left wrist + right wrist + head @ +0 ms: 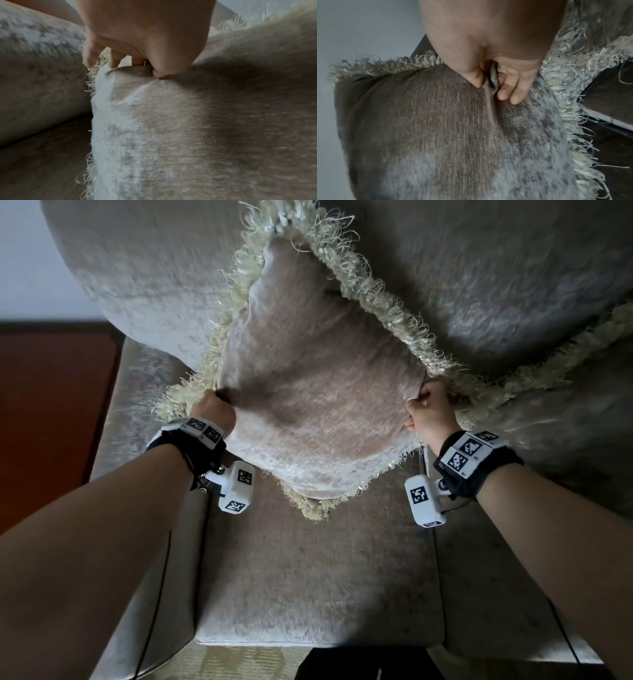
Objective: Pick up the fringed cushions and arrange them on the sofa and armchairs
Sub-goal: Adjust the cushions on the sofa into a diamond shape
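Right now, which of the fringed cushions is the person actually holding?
The centre cushion, standing on one corner: left hand and right hand pinch its side corners. The other cushion, at the right edge, lies untouched.

Home living room: upholstered sofa [308, 577], fringed cushion [318, 405], patterned rug [239, 662], wood floor [44, 405].

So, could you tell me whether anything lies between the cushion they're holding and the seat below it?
Nothing visible does: the fringed cushion, gripped by the left hand and right hand, hangs over a bare seat.

Taupe cushion [318, 392] edged with cream fringe [387, 309], on a mottled grey-beige sofa [308, 577].
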